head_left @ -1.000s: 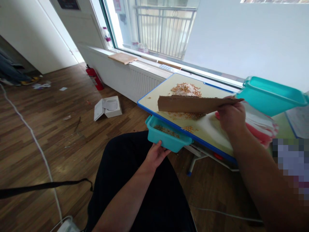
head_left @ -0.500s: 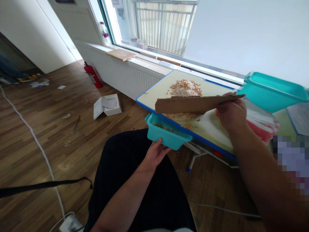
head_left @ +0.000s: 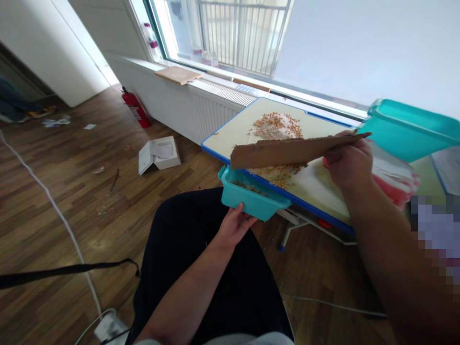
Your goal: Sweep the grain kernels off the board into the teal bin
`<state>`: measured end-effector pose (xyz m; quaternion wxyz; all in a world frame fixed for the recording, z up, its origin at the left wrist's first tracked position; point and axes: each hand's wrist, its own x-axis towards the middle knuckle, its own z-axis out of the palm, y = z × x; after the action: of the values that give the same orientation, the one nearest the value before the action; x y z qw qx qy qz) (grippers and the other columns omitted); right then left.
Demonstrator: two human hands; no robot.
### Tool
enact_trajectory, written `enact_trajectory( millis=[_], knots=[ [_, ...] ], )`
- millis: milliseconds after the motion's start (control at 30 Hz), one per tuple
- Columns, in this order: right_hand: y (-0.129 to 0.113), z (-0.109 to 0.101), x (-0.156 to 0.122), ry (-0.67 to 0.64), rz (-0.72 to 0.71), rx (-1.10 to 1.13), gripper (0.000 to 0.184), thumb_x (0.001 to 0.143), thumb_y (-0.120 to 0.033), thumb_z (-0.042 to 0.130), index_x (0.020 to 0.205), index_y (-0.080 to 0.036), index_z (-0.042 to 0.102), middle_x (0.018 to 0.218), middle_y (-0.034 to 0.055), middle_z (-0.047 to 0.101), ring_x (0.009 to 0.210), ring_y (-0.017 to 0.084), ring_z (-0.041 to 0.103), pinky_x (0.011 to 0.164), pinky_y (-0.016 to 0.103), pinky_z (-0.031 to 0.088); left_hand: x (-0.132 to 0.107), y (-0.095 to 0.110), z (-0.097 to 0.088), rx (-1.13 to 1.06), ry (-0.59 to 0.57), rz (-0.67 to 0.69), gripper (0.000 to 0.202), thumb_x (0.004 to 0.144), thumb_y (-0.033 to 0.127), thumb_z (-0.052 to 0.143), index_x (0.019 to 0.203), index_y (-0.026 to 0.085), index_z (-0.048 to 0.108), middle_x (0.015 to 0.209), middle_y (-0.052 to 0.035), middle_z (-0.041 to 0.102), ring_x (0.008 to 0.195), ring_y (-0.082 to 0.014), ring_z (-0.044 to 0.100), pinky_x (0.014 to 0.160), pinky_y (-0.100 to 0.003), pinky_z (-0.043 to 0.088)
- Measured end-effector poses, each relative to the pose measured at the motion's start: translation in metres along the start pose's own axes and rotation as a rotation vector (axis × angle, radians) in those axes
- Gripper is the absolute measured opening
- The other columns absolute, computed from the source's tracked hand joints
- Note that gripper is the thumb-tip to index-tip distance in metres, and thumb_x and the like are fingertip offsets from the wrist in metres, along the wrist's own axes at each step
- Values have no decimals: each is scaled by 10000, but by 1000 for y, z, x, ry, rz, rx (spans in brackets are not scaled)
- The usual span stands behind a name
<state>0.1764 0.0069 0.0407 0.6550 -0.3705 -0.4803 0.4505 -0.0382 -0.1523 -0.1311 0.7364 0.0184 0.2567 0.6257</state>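
My left hand (head_left: 236,224) grips a small teal plastic bin (head_left: 251,203) from below, thumb on its outer wall. The bin sits under the near edge of the table (head_left: 230,139), with some grainy stuff in its bottom. In my right hand (head_left: 350,163) is a long strip of brown cardboard (head_left: 276,152), held by its right end and slanting over the tabletop. Behind the strip lies a heap of orange-yellow kernels (head_left: 276,125) mixed with white grains. More kernels lie between the strip and the table's edge, above the bin.
A larger teal bin (head_left: 409,134) stands at the table's right, by a red and white cloth bundle (head_left: 393,175). A radiator (head_left: 212,105) runs under the window. On the floor are a fire extinguisher (head_left: 136,108), an opened white box (head_left: 161,155) and a white cable (head_left: 53,208).
The view has shifted slightly. The cardboard strip's right end appears a little higher, and both hands keep their holds.
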Motion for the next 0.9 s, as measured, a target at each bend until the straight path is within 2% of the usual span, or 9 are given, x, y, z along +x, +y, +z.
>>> enact_trajectory(
  millis=[233,433,567,700,900],
  knots=[
    [-2,3,1,25,13,23,247,413,-7,464,569,-188,528,569,-14,492,587,109,479,513,215,370,0,-4,1,4,-24,8,562,808,257,754,1314,240,511,1363,-108,597,1348,-354,484,1125,-629,379],
    [-1,3,1,43,15,48,276,411,17,456,581,-178,552,557,-1,505,590,114,501,529,231,396,-3,-14,3,-5,-27,-38,599,797,250,764,1331,252,493,1359,-103,599,1347,-351,484,1136,-623,366],
    [-3,5,1,53,25,80,273,397,20,451,549,-178,563,553,-4,520,577,112,502,503,221,387,-4,-17,5,-14,-31,-51,661,783,237,775,1365,252,462,1347,-106,604,1325,-343,507,1131,-617,375],
    [-4,5,1,61,49,71,256,405,6,436,530,-189,546,537,-21,494,507,102,441,415,207,296,-6,-20,6,-25,-34,-55,645,794,236,764,1365,247,462,1315,-111,623,1271,-322,556,1119,-596,400],
    [0,2,1,38,26,75,240,420,-4,440,528,-187,550,514,-17,496,518,110,484,440,206,361,-8,-27,7,-34,-40,-77,594,809,223,744,1343,241,484,1270,-103,644,1200,-303,603,1098,-581,426]
  ],
)
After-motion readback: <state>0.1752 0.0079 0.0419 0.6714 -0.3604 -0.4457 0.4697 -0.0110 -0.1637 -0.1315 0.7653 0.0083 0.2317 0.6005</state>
